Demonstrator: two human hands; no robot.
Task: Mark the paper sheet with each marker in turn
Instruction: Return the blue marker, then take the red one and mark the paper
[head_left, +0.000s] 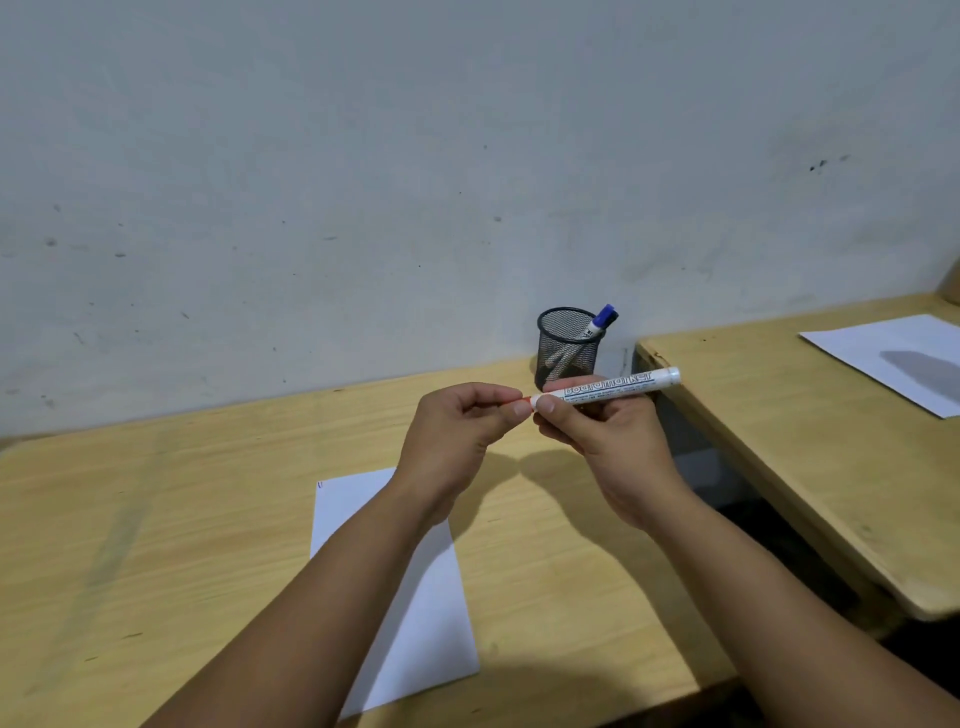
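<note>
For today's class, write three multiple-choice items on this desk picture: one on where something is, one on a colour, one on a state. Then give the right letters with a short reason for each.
1. Where is the mesh pen cup?
A. at the far edge of the desk, by the wall
B. on the paper sheet
C. on the floor

2. What colour is the cap of the marker in the cup?
A. green
B. blue
C. yellow

3. How is the white marker held?
A. lying loose on the desk
B. standing in the cup
C. in both hands, above the desk

Key: 1 A, the cup stands at the desk's back edge beyond the hands. 2 B, a blue cap sticks out over the rim. 3 C, the right hand grips the barrel while the left hand pinches its red end, above the paper sheet.
</note>
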